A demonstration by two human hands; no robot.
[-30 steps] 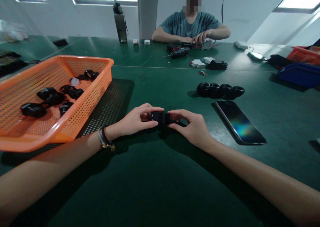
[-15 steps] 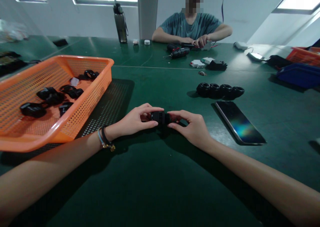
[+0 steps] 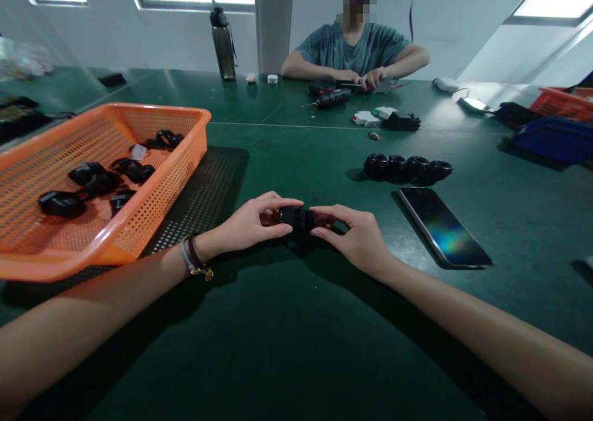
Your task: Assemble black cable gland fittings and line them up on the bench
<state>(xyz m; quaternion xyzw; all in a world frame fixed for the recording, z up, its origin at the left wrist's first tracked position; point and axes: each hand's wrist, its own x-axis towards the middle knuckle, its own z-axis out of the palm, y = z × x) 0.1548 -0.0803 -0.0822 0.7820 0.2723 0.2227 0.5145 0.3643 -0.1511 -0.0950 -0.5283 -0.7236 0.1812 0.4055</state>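
Note:
Between my two hands, just over the green table (image 3: 296,347), is a small black part (image 3: 298,217). Its left end is pinched by the thumb and fingers of my left hand (image 3: 259,222). The thumb and forefinger of my right hand (image 3: 349,232) close on its right end. Behind and to the right, several black round parts (image 3: 407,168) stand in a row touching one another. A phone (image 3: 445,226) lies face up to the right of my right hand.
An orange basket (image 3: 152,208) holding several black parts stands at left. Farther back are a bottle (image 3: 223,47), a power drill (image 3: 333,98), white and black pieces (image 3: 401,122) and a blue bin (image 3: 553,140). A person (image 3: 354,50) sits across the table, hands on something small.

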